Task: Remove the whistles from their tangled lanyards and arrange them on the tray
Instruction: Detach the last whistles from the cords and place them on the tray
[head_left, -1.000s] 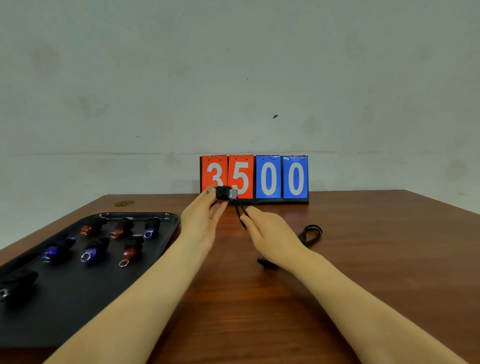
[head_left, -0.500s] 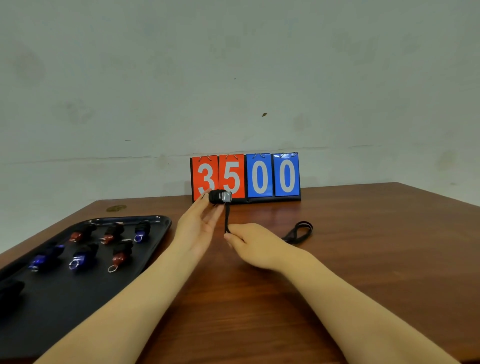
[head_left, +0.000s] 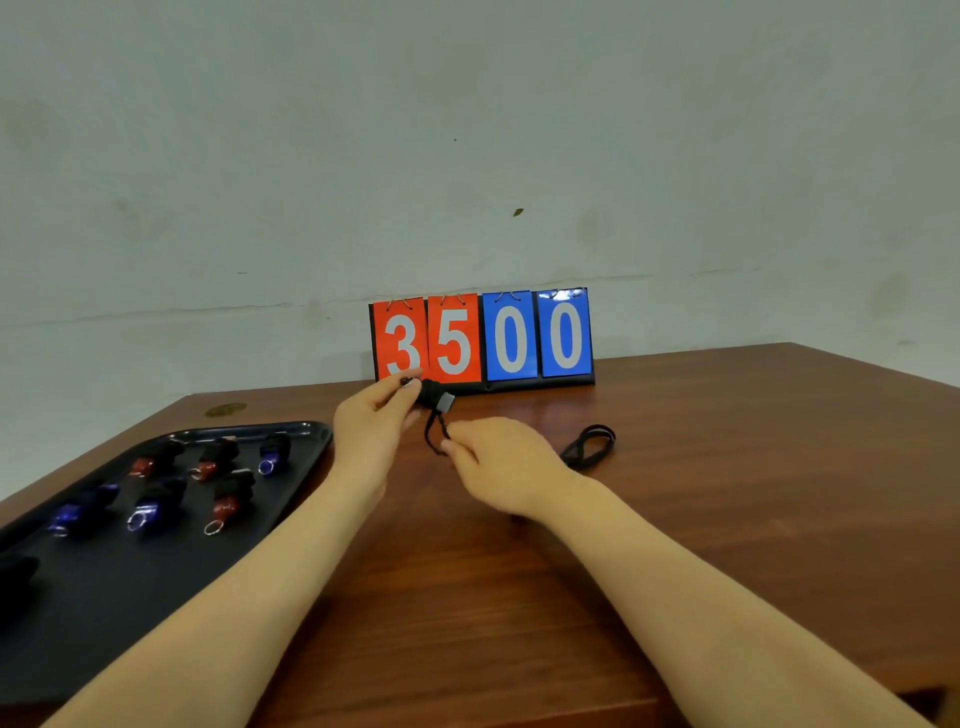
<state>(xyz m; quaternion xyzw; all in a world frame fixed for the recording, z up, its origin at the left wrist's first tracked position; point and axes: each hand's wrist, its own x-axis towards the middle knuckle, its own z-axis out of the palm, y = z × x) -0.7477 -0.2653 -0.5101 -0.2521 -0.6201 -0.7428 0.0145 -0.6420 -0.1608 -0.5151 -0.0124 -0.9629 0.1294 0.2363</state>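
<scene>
Left hand (head_left: 371, 426) grips whistle (head_left: 434, 393); right hand (head_left: 501, 460) pinches lanyard (head_left: 434, 434).

**Colours on my feed**

I see a black tray (head_left: 306, 434) carrying red-and-black and blue-and-black whistles (head_left: 218, 460), a reddish-brown wood-grain counter (head_left: 727, 493), a black whistle (head_left: 434, 396) with black lanyard (head_left: 589, 448), and a scoreboard (head_left: 483, 338) in orange-red and blue with white digits.

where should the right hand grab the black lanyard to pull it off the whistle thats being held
Pinch the black lanyard on the short doubled cord just below the black whistle, coming from the right and slightly below. The left hand already grips the whistle from the left, and the cord hangs down toward the right hand, whose fingers pinch its lower end; the rest trails behind that hand.
</scene>
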